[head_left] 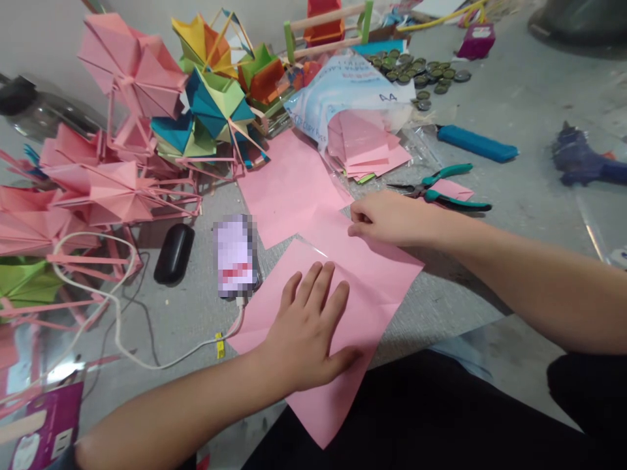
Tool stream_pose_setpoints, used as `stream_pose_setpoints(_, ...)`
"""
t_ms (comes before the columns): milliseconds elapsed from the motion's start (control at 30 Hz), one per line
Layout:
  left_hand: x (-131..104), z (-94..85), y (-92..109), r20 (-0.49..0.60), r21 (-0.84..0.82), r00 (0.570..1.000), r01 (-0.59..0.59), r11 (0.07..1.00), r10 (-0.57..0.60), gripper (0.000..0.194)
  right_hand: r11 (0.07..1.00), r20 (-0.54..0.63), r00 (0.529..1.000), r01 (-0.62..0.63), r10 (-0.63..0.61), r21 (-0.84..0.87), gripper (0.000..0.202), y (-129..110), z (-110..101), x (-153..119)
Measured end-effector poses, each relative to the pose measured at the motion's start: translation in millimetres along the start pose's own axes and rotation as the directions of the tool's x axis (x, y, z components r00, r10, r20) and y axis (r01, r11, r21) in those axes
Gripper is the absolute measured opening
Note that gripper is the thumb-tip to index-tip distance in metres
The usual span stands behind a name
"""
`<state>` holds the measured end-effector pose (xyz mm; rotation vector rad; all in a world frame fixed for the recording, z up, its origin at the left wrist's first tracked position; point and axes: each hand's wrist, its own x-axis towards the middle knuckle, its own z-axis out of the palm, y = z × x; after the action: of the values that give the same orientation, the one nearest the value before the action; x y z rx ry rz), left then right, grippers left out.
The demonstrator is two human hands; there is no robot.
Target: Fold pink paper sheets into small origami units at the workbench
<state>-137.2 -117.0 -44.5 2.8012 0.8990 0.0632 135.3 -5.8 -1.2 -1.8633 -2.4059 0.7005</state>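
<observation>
A large sheet of pink paper (382, 274) lies turned cornerwise before me, one corner hanging past the table edge over my lap. Flat on it, with fingers spread, rests my left hand (308, 333). My right hand (377, 219) is closed at the sheet's far edge, fingers curled against the paper; its fingertips are partly hidden. Beyond lies another pink sheet (284, 183), partly overlapped by the nearer one. Left of the papers is a phone (235, 254) with a blurred screen, plugged into a white cable (183, 356).
Folded pink paper umbrellas (132, 65) and a multicoloured one (220, 104) crowd the left. Behind stands an A4 paper bag (350, 85) holding pink pieces. Pliers (431, 189), a blue-handled cutter (477, 143), a glue gun (588, 156) and bottle caps (421, 72) lie rightward. A black case (174, 253) sits left.
</observation>
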Motion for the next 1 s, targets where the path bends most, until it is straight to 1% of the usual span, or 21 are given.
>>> stream_pose_setpoints(200,1,-1.6,1,0.012,0.008,1.000,0.002,1.000,-0.002,0.096,0.999,-0.002,1.000,0.009,-0.009,-0.033,0.023,2,1,0)
stream_pose_setpoints(333,1,-0.7,2,-0.007,0.009,1.000,0.009,1.000,-0.009,0.096,1.000,0.016,1.000,-0.013,0.013,-0.010,0.024,-1,-5,-2)
stream_pose_setpoints(467,0,-0.1,1,0.005,0.022,1.000,0.006,1.000,-0.006,0.097,1.000,0.115,0.993,-0.019,0.017,0.017,0.026,0,-15,-5)
stream_pose_setpoints(567,0,0.0,0,0.021,0.034,1.000,-0.005,0.999,0.005,0.097,1.000,0.172,0.985,0.004,-0.006,0.011,0.026,4,-18,-6)
stream_pose_setpoints(733,0,1.5,-1,0.007,0.034,1.000,-0.009,0.999,0.008,0.099,0.999,0.183,0.983,0.031,-0.028,-0.010,0.023,6,-17,-6)
stream_pose_setpoints(1000,1,1.0,-2,-0.014,0.031,1.000,-0.016,0.999,0.017,0.099,0.997,0.196,0.980,0.031,-0.018,-0.065,0.020,3,-20,-10)
